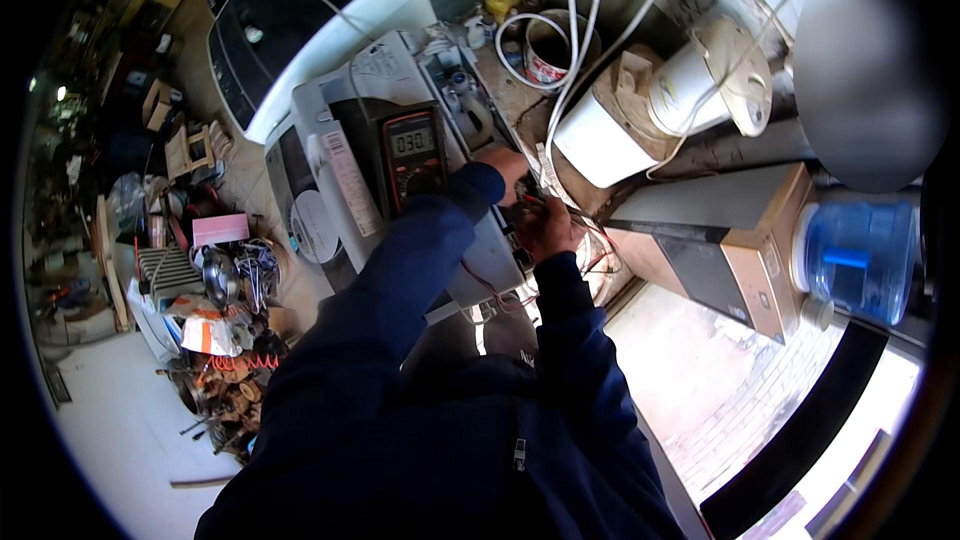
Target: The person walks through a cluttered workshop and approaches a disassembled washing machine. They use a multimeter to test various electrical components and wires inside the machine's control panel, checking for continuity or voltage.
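Observation:
A multimeter [413, 152] with a red-edged case and a lit display lies on top of a grey-white appliance [385, 70]. Beside the meter rests a long pale tube-shaped container [350, 183]. My left hand [506, 170] reaches past the meter to the appliance's right edge, its fingers curled down into a dark gap. Close by, my right hand [552, 229] is closed, with a bit of red at its fingertips. What either hand grips is too dark and small to make out. Thin red and dark wires [483, 283] run below and beside my hands.
White hoses [575, 30] hang beyond my hands, near a bucket [547, 52] and a white canister [610, 135]. On the right stands a water dispenser [720, 250] with a blue bottle [858, 262]. Tools and scrap [235, 280] lie heaped on the left; a dark-topped washing machine [290, 20] stands behind.

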The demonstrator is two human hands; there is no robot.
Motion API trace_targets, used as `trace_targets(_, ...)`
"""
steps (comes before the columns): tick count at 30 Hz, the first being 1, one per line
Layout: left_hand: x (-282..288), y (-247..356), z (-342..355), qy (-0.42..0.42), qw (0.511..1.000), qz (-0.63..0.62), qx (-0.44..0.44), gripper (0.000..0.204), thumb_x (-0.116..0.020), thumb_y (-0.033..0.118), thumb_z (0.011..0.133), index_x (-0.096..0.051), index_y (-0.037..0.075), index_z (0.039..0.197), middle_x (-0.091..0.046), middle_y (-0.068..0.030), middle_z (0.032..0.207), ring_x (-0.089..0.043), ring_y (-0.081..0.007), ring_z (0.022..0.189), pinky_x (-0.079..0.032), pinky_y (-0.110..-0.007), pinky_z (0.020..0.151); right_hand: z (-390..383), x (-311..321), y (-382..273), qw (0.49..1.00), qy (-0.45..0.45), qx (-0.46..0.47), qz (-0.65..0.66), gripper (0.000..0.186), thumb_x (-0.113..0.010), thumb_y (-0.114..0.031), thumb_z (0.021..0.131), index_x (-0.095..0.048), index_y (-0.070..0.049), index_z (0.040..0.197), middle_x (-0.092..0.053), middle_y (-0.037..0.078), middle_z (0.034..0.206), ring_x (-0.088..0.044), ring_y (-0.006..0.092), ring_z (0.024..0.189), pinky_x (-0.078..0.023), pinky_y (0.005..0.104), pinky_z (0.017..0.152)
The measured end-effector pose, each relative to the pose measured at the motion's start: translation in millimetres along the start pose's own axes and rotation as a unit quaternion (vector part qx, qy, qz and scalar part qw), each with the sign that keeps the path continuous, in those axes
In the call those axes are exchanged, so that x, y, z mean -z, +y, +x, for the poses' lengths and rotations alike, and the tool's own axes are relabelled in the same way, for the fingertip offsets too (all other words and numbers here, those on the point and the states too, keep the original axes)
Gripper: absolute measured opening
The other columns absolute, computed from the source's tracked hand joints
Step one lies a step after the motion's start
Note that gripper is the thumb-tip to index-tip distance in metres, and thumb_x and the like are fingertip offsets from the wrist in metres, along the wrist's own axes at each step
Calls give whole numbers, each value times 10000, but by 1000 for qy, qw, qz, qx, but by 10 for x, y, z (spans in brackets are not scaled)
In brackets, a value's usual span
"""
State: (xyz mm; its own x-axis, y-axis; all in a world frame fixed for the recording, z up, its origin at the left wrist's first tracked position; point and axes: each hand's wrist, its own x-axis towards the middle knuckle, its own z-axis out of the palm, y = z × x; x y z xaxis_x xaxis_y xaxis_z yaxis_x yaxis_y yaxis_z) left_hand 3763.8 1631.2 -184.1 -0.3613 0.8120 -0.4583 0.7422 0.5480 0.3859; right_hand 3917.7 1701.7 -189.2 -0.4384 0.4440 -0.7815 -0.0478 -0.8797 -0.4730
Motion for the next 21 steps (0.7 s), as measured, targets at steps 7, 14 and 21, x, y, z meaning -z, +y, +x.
trace_targets(7,68,43,-40,5,1000,-6,-13,492,-825,183,618,-671,47,1065,-669,-183,1020,-609,-381,1029,-500,-430,884,-39,9,6,999,12,39,21,179,-631,-97,883,-607,31,761,-619,126,627,-521,185,390,-381,304,331)
trace_targets(14,-6,-39,-25,18,999,-21,-16,521,-826,203,617,-670,50,1090,-670,-182,1029,-608,-381,1032,-499,-432,886,72,119,121,999,-24,20,-14,214,-619,-204,894,-565,-34,777,-574,96,601,-500,195,386,-361,301,320)
trace_targets(21,36,0,-21,5,1000,-9,-13,542,-827,226,627,-669,49,1114,-664,-183,1076,-601,-381,1059,-495,-441,906,70,140,122,999,14,18,33,155,-666,-116,858,-628,23,804,-640,120,660,-555,186,439,-433,296,379)
